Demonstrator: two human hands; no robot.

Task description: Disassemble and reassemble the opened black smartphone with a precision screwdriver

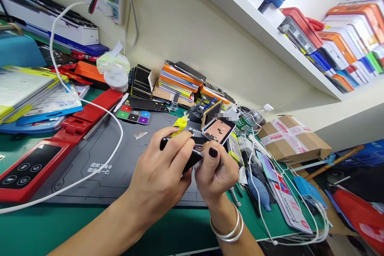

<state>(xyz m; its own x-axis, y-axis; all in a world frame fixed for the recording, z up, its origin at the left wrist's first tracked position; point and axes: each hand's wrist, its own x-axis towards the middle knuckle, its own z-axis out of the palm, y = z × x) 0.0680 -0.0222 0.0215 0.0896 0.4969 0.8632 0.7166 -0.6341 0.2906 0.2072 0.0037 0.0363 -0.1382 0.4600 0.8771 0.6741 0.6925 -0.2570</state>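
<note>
My left hand (163, 168) is wrapped over a black phone-like device (192, 161), which is tilted above the grey work mat (132, 176). At the device's right end, the thumb and fingers of my right hand (217, 168) are pinched together against its edge. A small whitish piece seems to show between those fingers, too hidden to identify. Just behind my hands stand a yellow bottle (181, 123) and a phone (219, 130) with a pinkish screen, leaning near a dark flat case.
A red device with a black button panel (30, 166) and a white cable (115, 144) lie at the left. At the right are a blue air blower (258, 192), tangled cables, and a taped cardboard box (294, 136). A loaded shelf (270, 36) hangs above.
</note>
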